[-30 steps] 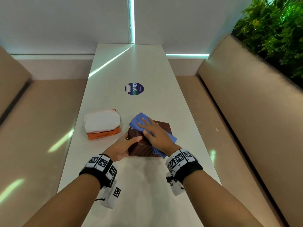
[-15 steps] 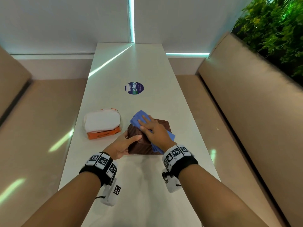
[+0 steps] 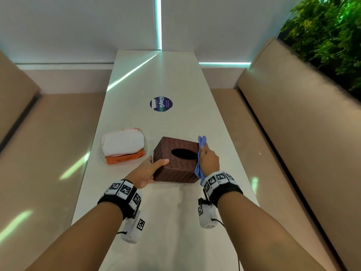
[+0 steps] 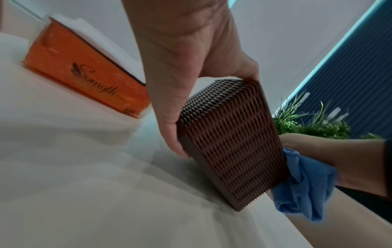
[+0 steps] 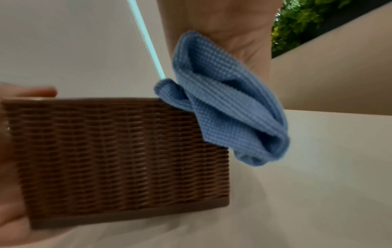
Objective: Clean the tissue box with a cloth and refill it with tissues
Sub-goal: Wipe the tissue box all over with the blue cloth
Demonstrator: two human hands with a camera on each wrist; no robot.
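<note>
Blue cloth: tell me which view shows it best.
The right wrist view. There the blue cloth fills the frame centre, weave and folds sharp, draped against the tissue box corner. The head view shows only a thin strip under the right hand. The left wrist view shows a bunched end behind the box.

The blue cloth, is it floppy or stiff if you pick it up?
Probably floppy: the cloth bunches in soft folds and droops from the right hand beside the box. Likely light too. Its waffle weave looks grippy, not slippery.
</note>
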